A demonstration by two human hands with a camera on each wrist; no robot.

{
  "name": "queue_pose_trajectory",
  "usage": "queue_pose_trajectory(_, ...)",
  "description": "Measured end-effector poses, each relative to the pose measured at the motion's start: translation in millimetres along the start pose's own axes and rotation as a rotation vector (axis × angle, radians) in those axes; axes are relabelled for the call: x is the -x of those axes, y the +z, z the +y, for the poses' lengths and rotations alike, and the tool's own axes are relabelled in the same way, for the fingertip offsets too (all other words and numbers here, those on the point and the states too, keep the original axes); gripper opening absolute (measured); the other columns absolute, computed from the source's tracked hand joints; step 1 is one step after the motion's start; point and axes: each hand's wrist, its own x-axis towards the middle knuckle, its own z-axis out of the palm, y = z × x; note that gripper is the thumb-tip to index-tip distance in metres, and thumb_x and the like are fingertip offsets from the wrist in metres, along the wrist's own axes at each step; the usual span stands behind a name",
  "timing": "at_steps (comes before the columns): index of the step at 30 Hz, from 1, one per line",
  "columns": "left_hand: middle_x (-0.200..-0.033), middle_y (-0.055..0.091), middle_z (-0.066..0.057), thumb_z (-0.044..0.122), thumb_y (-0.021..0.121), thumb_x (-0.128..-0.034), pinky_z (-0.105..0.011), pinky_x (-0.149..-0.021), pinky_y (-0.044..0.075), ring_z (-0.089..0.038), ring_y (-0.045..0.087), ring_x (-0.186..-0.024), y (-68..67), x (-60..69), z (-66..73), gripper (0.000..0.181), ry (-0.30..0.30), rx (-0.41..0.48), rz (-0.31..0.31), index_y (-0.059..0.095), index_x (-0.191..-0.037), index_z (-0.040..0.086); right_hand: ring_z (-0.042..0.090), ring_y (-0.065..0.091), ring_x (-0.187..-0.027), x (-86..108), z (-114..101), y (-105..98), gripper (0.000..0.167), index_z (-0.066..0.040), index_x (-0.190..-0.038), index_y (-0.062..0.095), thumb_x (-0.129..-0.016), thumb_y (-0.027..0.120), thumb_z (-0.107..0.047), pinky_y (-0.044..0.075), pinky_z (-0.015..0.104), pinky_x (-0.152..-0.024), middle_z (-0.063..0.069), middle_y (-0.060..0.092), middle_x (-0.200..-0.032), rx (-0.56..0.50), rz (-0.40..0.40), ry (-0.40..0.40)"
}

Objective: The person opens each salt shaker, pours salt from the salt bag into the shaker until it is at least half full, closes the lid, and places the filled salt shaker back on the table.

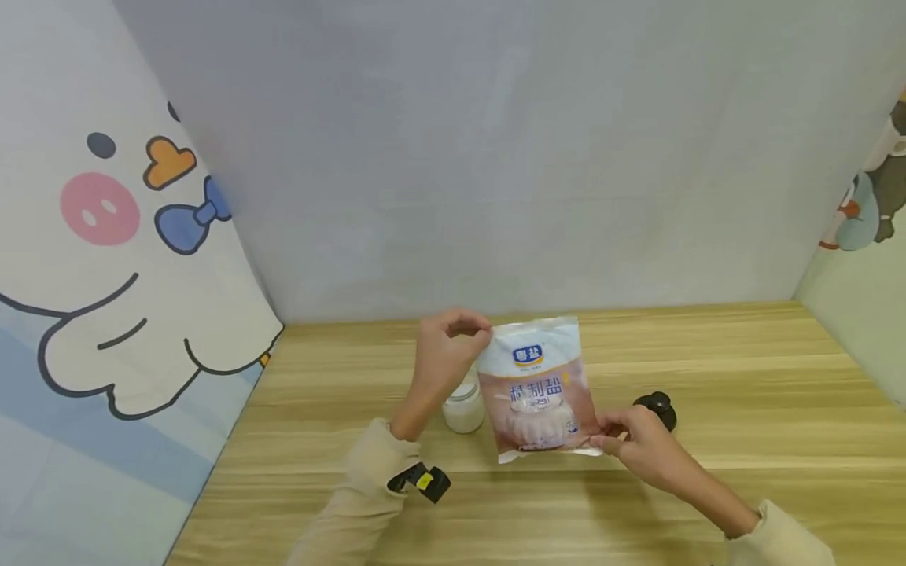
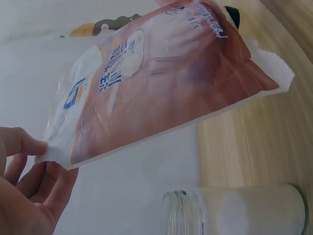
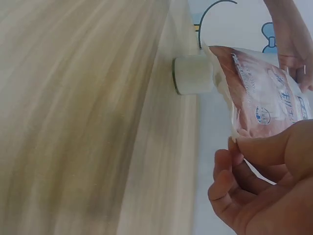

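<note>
A pink and white salt bag (image 1: pixel 538 393) is held up above the table, its printed front toward the head camera. My left hand (image 1: pixel 447 354) pinches its upper left corner between thumb and fingers, seen closely in the left wrist view. With thumb and fingertips, my right hand (image 1: pixel 647 448) pinches the lower right corner. Beside the bag's left edge stands a glass jar (image 1: pixel 463 409) with white contents; no lid shows on it in the left wrist view (image 2: pixel 234 210). Behind my right hand lies a round black lid-like piece with a knob (image 1: pixel 660 407).
The wood-grain table (image 1: pixel 340 362) meets a pale wall (image 1: pixel 495 157) at the back. A cartoon-printed sheet (image 1: pixel 106 314) borders the left side, another printed panel the right. A black strap device (image 1: pixel 425 481) sits at my left wrist.
</note>
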Motion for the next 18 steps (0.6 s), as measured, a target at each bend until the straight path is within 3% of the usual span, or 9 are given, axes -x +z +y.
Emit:
queue_pose_trajectory(3, -0.078, 0.068, -0.018, -0.009, 0.063, -0.078, -0.024, -0.066, 0.051, -0.026, 0.065, -0.073, 8.2, -0.1, 4.9, 0.006, -0.021, -0.019, -0.003, 0.069, -0.08, -0.008, 0.005, 0.053, -0.064, 1.9, 4.0, 2.8, 0.005, -0.002, -0.079, 0.066, -0.083, 0.066, -0.001, 0.046, 0.02, -0.051, -0.003, 0.061, -0.07, -0.038, -0.058, 0.011)
queue_pose_trajectory(10, -0.073, 0.069, -0.007, -0.002, 0.066, -0.0755, -0.021, -0.062, 0.052, -0.013, 0.063, -0.066, 36.2, -12.1, -38.2, 0.006, -0.016, -0.065, 0.03, 0.071, -0.076, 0.001, 0.004, 0.049, -0.061, 5.5, 15.6, 8.3, 0.005, 0.003, -0.077, 0.064, -0.082, 0.065, 0.001, 0.044, 0.018, -0.052, 0.0, 0.058, -0.069, -0.144, -0.124, 0.072)
queue_pose_trajectory(18, -0.068, 0.067, -0.007, -0.006, 0.063, -0.0718, -0.02, -0.057, 0.053, -0.01, 0.059, -0.058, 59.6, -15.8, -54.5, 0.011, -0.005, -0.085, 0.138, 0.07, -0.072, 0.002, 0.01, 0.048, -0.05, 1.9, 25.7, 11.0, 0.009, 0.005, -0.076, 0.06, -0.084, 0.061, 0.001, 0.043, 0.019, -0.041, 0.006, 0.056, -0.06, -0.269, -0.162, 0.214)
